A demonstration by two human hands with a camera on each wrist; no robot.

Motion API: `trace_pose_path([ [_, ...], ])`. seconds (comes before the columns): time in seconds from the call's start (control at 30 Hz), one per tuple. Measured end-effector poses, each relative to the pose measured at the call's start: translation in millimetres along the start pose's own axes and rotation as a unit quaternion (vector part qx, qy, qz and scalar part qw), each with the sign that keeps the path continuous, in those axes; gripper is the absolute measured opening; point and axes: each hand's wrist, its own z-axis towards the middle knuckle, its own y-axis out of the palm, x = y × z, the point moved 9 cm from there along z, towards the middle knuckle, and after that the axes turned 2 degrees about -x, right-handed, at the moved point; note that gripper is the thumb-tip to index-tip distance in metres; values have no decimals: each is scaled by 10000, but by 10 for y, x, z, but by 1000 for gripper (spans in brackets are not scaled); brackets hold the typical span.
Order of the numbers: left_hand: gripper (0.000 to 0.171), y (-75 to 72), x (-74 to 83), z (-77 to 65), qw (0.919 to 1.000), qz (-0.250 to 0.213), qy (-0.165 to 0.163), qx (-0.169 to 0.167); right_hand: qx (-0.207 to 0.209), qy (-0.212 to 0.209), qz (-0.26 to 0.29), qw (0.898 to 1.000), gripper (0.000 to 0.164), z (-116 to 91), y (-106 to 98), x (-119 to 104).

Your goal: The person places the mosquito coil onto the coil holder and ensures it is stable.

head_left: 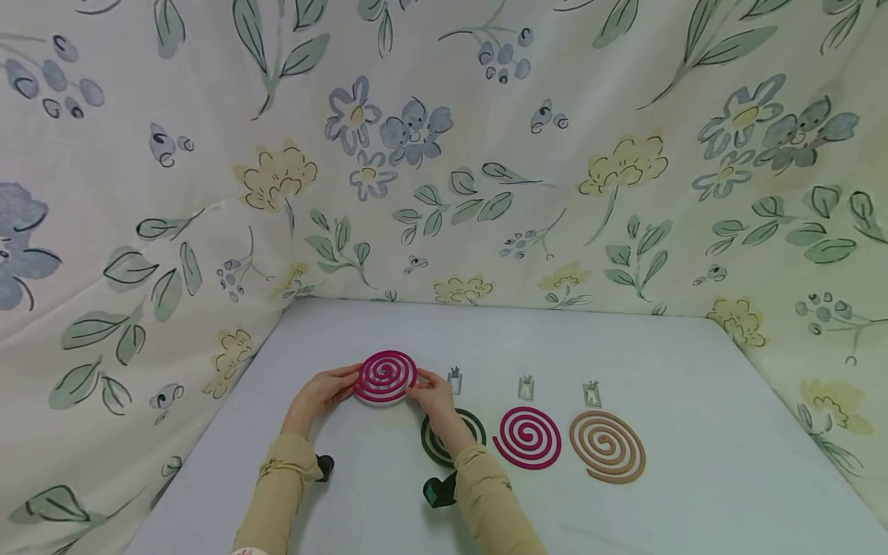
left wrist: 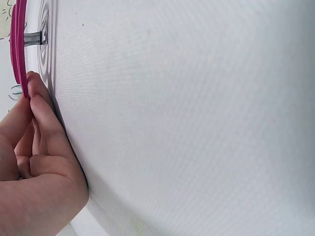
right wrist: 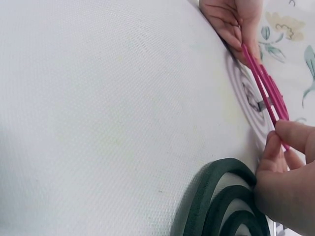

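Note:
A magenta mosquito coil (head_left: pixel 385 378) is held level just above the white table between both hands. My left hand (head_left: pixel 331 388) pinches its left edge between thumb and fingers, as the left wrist view shows. At its right edge, my right hand (head_left: pixel 435 399) pinches the rim with thumb and fingertips. Under the coil's middle stands a small metal stand (left wrist: pixel 34 38), upright on the table; whether its tip bears the coil I cannot tell. Partly behind the right forearm lies a dark green coil (head_left: pixel 434 445), flat on the table.
To the right lie a second magenta coil (head_left: pixel 528 438) and a tan coil (head_left: pixel 607 447). Beyond the coils, three flat metal stands (head_left: pixel 526 388) lie in a row. A floral cloth (head_left: pixel 444 154) hangs around the white table (head_left: pixel 694 385).

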Motion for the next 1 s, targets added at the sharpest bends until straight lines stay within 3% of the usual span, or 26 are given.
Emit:
trace_pose_path([
  [1.0,48,4,-5,23,10000,-28,82,-33,12,-4,11,10000,49,-18,-8,-12],
])
